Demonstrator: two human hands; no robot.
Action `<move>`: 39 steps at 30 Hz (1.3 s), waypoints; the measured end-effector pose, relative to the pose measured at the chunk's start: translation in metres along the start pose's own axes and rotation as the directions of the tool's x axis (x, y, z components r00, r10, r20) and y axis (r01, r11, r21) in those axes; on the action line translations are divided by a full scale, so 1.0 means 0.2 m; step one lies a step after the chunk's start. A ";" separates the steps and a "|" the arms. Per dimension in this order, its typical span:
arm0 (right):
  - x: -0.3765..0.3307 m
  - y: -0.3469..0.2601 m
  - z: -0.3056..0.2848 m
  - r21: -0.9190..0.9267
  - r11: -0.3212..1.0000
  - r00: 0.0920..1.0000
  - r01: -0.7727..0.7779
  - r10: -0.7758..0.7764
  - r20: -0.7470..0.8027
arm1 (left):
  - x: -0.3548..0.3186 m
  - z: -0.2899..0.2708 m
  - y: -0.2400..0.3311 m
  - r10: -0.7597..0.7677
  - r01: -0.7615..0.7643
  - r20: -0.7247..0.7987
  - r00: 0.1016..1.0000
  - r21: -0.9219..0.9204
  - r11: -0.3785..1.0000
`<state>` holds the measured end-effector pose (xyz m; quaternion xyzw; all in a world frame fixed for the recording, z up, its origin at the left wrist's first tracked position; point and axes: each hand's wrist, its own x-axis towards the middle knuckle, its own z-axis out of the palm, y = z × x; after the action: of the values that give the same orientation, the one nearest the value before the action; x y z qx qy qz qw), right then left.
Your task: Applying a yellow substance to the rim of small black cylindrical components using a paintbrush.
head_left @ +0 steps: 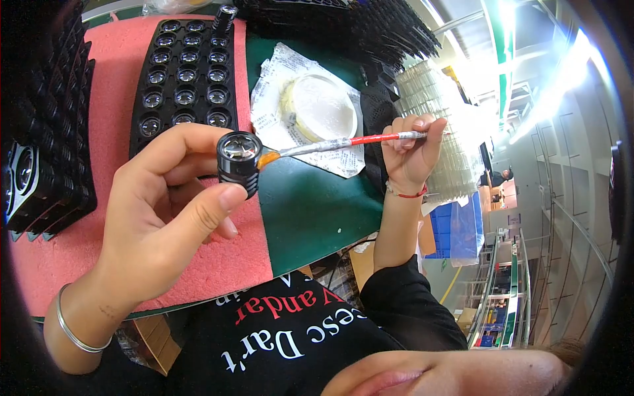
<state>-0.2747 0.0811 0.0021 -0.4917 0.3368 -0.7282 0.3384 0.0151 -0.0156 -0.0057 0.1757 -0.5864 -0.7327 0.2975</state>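
Between the thumb and fingers of my left hand (148,218) is a black flashlight head (239,173), its round clear lens tilted up. My right hand (415,148) pinches a thin brush (360,140) with a red handle and a silvery middle. The brush's tan bristles touch the right side of the flashlight head, near the lens rim. Beyond the brush, a shallow round dish (351,125) with whitish contents rests on a printed paper sheet (267,109).
Under my left hand lies a pink foam mat (112,59) on a green table (307,231). A black tray (203,66) holds several lensed heads; one black piece (225,20) stands taller. Black tray stacks rise left (56,125) and behind (343,26), clear trays (429,92) right.
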 end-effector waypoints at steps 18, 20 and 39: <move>0.01 -0.04 0.00 0.166 0.986 0.999 0.019 -0.012 -0.046 | 0.02 0.00 0.01 -0.013 0.011 -0.024 1.000 -0.049 0.999; 0.01 -0.04 0.03 0.109 0.993 0.998 0.044 -0.039 -0.045 | 0.02 0.00 0.02 -0.039 0.038 -0.054 0.998 -0.034 0.999; 0.00 -0.01 -0.01 0.077 0.996 0.982 0.053 -0.066 0.178 | 0.02 0.00 0.01 -0.056 0.055 -0.109 0.992 -0.020 0.998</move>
<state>-0.2770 0.0820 0.0042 -0.5530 0.2635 -0.7020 0.3632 0.0134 -0.0190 -0.0035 0.2294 -0.5578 -0.7349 0.3102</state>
